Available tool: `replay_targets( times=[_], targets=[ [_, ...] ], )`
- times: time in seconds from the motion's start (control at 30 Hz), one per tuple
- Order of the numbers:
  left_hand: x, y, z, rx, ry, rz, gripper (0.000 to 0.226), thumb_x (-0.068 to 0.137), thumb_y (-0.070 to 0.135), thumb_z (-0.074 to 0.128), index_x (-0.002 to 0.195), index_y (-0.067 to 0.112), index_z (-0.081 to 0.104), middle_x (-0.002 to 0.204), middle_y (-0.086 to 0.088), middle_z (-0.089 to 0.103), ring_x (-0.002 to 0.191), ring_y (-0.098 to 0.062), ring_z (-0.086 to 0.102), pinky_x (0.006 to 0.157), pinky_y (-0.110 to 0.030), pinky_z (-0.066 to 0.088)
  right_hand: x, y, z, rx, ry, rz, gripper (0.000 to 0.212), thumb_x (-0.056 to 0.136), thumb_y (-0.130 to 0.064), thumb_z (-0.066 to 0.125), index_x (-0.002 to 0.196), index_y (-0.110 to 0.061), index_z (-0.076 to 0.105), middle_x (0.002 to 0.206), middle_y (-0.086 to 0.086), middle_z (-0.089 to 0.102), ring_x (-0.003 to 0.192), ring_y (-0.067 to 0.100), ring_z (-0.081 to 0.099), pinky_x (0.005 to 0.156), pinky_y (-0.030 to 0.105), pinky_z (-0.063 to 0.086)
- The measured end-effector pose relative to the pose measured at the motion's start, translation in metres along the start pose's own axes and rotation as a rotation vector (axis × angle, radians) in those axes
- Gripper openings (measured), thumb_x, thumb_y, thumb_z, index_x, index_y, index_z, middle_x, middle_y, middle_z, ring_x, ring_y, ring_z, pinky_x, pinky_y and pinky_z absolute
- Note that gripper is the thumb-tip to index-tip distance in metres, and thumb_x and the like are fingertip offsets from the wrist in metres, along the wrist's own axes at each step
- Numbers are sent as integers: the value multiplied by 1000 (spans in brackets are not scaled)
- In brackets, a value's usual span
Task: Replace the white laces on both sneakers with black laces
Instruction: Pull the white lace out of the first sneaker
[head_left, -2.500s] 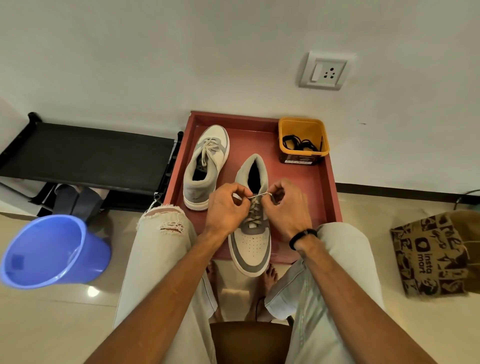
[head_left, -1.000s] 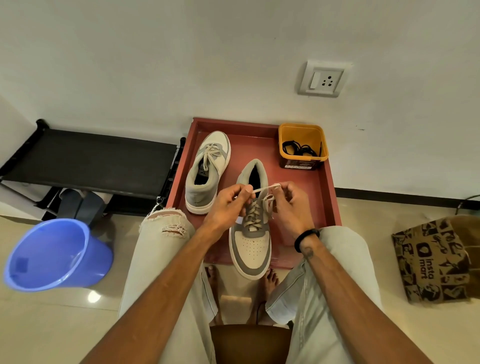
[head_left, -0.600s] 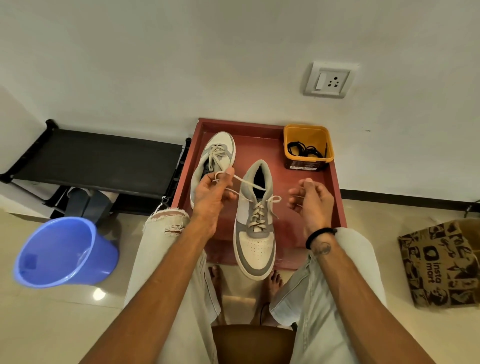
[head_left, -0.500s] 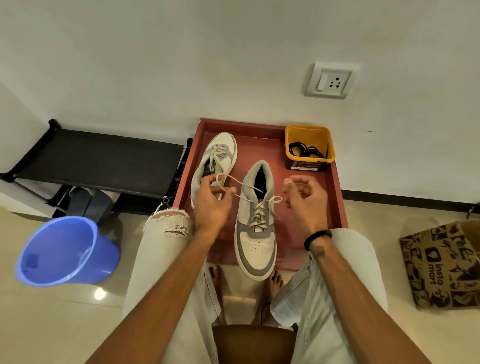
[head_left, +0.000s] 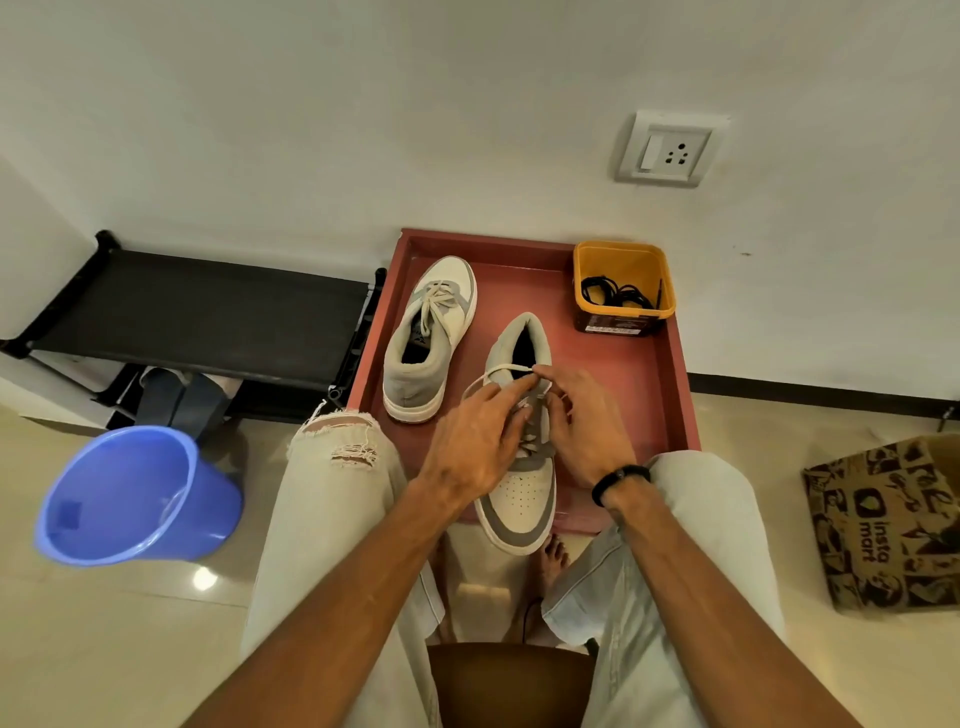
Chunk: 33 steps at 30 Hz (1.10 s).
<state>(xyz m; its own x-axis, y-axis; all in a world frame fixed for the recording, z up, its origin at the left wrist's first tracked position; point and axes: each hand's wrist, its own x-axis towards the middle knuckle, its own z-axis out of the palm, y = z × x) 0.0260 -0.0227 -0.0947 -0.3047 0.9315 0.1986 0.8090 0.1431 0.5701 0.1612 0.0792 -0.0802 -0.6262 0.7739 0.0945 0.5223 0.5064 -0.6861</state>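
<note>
A red tray (head_left: 670, 395) sits on the floor against the wall, and both sneakers lie in it. The near sneaker (head_left: 521, 499) points its toe toward the person and overhangs the tray's front edge; both hands work over its lace area. The left hand (head_left: 475, 441) reaches in with fingers mostly extended, its fingertips on the white lace (head_left: 498, 370), which loops up across the shoe's opening. The right hand (head_left: 582, 421) has its fingers curled and its forefinger and thumb meet at the same lace loop, pinching it as far as can be seen. The far sneaker (head_left: 428, 338) lies just to the left, heel toward the person, its white laces in place. In the tray's far right corner stands an orange tub (head_left: 623, 260) holding the black laces (head_left: 615, 294). A blue bucket (head_left: 135, 499) tilts at left, near a black rack (head_left: 208, 306); a printed paper bag (head_left: 893, 525) stands at right.
</note>
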Motion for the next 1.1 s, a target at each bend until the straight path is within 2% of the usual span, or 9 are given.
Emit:
replay_targets(
  times=[0.1,0.2,0.27,0.43,0.53,0.63,0.8,0.93,1.1],
  targets=[
    [2,0,3,24,68,-6,34,109,43,42,137,28,55,111,1,66,91,-21,66,70,-43,57,-1,2,-1,-72,84,59,42,100,-1,46,133,-21,64,113,4,62,99,18,60,82,22,44],
    [7,-3,1,-4,87,-28,22,106,43,48,120,30,60,102,5,64,82,-17,63,68,-42,56,2,8,-8,-58,312,153,36,98,0,50,125,-17,68,118,4,67,109,22,63,92,36,53],
    [9,-4,1,-73,72,-32,17,105,42,52,114,30,60,99,6,61,78,-15,61,68,-43,56,3,10,-11,-46,360,194,39,95,2,53,126,-18,66,122,4,65,115,23,60,99,35,50],
    [10,-5,4,-111,76,-18,13,105,33,52,111,24,59,97,5,58,77,-16,59,68,-44,54,-3,-5,-11,-65,3,14,69,81,-3,64,143,-31,53,142,2,41,132,18,34,106,23,33],
    [9,-6,9,-69,96,-21,17,108,30,47,118,21,57,101,3,55,79,-16,57,66,-36,51,-6,-8,-6,-82,-190,-18,70,81,-21,72,146,-33,49,146,3,36,135,21,33,112,33,35],
    [10,-5,10,-206,39,-125,20,110,32,44,115,18,58,105,-1,52,87,-4,49,72,-13,39,-5,-7,-7,-49,-164,-5,59,85,-29,72,140,-32,54,143,2,44,133,23,41,116,43,37],
    [16,-2,-7,-543,-106,-326,15,108,30,50,100,22,59,105,-2,47,89,-8,50,76,-20,45,-3,-7,-7,-78,-142,10,55,86,-34,75,137,-31,57,143,0,49,135,21,43,117,45,35],
    [7,-9,-14,-160,-207,-170,32,94,60,56,97,28,56,103,5,45,89,-10,55,73,-27,51,-4,-7,-6,-48,-141,37,55,86,-31,73,138,-34,56,143,-2,46,131,22,45,113,44,40],
    [10,-15,-17,-131,-107,-196,20,92,46,68,84,33,56,91,14,49,82,-4,51,72,-29,47,-4,-9,-6,-78,-141,39,53,89,-37,74,139,-34,55,146,0,45,134,22,42,116,39,34]
  ],
)
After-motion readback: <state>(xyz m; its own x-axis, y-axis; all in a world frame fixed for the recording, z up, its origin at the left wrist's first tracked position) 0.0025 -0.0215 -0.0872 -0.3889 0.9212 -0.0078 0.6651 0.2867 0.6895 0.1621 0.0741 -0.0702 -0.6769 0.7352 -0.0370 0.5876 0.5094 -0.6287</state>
